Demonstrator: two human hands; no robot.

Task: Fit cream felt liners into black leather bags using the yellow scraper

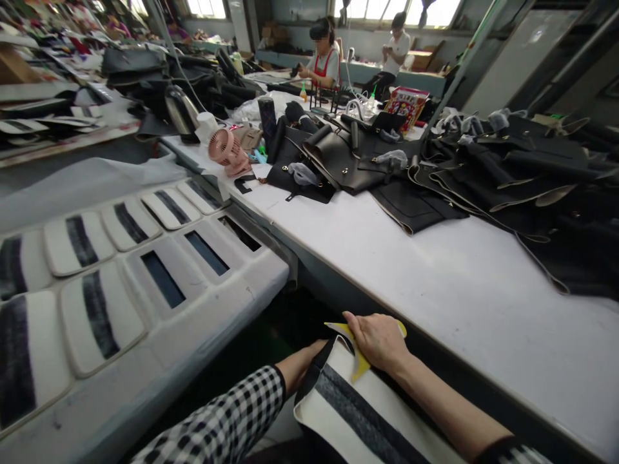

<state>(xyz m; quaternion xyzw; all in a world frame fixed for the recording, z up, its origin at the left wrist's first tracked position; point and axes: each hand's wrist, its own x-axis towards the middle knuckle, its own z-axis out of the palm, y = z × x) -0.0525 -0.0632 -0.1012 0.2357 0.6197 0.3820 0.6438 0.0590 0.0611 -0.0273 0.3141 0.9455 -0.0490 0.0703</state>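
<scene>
A white panel with a dark stripe down its middle (360, 412) lies tilted at the bottom centre, close to my body. It has a black edge on its left side. My right hand (382, 341) is closed on a yellow cloth-like piece (362, 366) at the far edge of this panel. Pointed corners of the yellow piece stick out on both sides of the fist. My left hand (313, 353) reaches behind the panel's far left corner. Only its wrist and back show; its fingers are hidden behind the panel and its black edge.
Several white striped panels (104, 319) lie on a grey slotted board (251, 290) at left. A long white table (338, 225) runs along the right, bearing piled black leather bags (507, 167), a pink fan (227, 151) and a metal kettle (181, 109). Two people work at the back.
</scene>
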